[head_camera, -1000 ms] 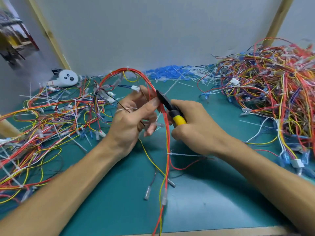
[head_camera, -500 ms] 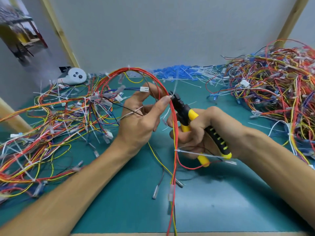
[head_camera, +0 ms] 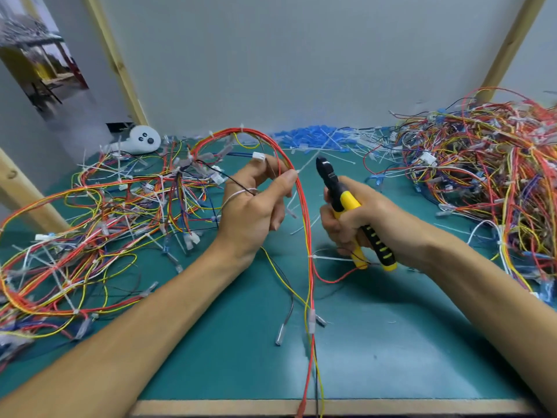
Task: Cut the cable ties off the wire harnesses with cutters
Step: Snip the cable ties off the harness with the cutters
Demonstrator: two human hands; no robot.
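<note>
Thumb and forefinger of the left hand (head_camera: 253, 212) pinch the red wire harness (head_camera: 305, 224) just below the top of its arc. The right hand (head_camera: 361, 224) is closed around the yellow and black handles of the cutters (head_camera: 340, 194). Their black head points up, just beside the harness but not touching it. Lower on the harness sits a white cable tie (head_camera: 331, 258), whose tail sticks out toward the right hand. The harness hangs down over the green mat (head_camera: 391, 342) to the front edge. One tangled pile of harnesses (head_camera: 90, 236) lies on the left and a bigger pile (head_camera: 482, 176) on the right. Blue pieces (head_camera: 313, 137) lie at the back wall, and a white device (head_camera: 141, 140) in the back left corner.
</note>
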